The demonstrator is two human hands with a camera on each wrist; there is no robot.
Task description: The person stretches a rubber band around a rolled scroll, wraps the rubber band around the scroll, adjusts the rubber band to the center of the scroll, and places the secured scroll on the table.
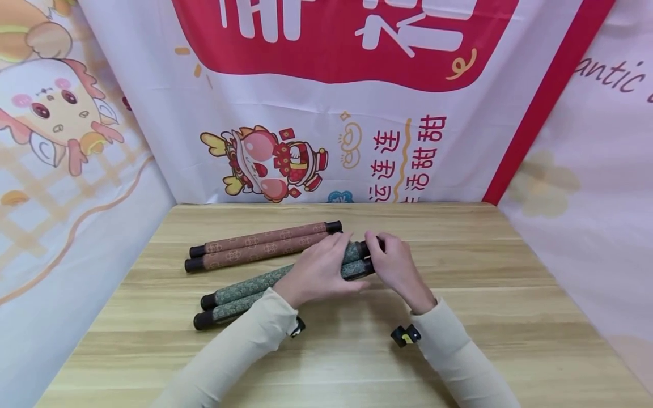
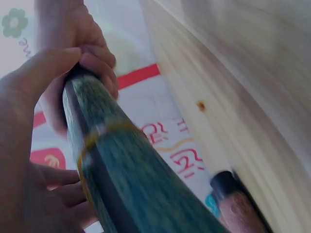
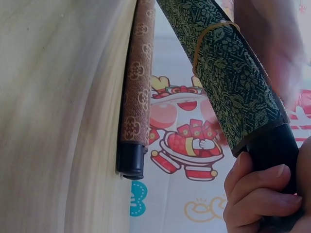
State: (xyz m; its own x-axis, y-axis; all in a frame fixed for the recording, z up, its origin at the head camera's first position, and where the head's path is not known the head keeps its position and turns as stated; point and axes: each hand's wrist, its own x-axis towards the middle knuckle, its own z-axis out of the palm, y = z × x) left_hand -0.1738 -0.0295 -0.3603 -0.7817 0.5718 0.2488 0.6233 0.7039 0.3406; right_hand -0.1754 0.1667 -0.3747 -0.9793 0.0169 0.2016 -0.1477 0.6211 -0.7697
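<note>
A green patterned hanging scroll [image 1: 257, 283], rolled on two rods with black end knobs, lies slanted in front of me. A thin rubber band [image 3: 198, 46] goes round it near the right end. My right hand [image 1: 395, 263] grips the black knobs at that end, its fingers [image 3: 262, 194] curled round them. Over the scroll's right half is my left hand [image 1: 318, 269], thumb stretched out and fingers loosely extended on the far side. In the left wrist view, the left thumb [image 2: 53, 63] reaches close to the right hand [image 2: 90, 53].
A brown patterned scroll [image 1: 265, 245], also on two rods with black knobs, lies on the wooden table [image 1: 459, 351] behind the green one. A printed cloth [image 1: 306, 99] hangs along the table's back edge, with more printed cloth at both sides.
</note>
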